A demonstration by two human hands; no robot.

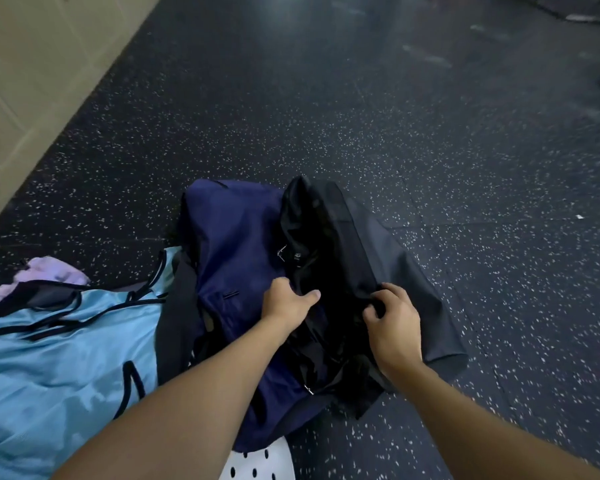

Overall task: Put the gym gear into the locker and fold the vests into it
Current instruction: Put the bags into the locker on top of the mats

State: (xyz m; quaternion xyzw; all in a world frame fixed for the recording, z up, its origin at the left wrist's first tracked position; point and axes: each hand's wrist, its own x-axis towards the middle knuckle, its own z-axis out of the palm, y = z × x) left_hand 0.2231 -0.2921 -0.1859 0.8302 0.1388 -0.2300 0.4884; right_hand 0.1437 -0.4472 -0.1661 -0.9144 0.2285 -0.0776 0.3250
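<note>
One bank of beige lockers [11,98] runs along the far-left edge; all doors in view are closed. Below it, a lilac cloth [49,271] lies on the floor [465,133], touching the upper edge of a light-blue vest [49,358] with black trim, which is spread flat at lower left.

Just right of the vest, a pile of dark garments sits on the floor, well apart from the lockers. A navy garment [236,244] forms its left part, a black garment [323,230] lies crumpled across the middle, and a grey garment [402,278] spreads to the right.

The left hand [288,303] rests where navy meets black, thumb extended over the black fabric, fingers bent downward. Whether it grips the cloth cannot be determined.

The right hand [392,327] has its fingers curled around a bunched edge of the grey garment and grips it.

A white perforated object [257,462] shows at the bottom edge, partly under the navy garment.
</note>
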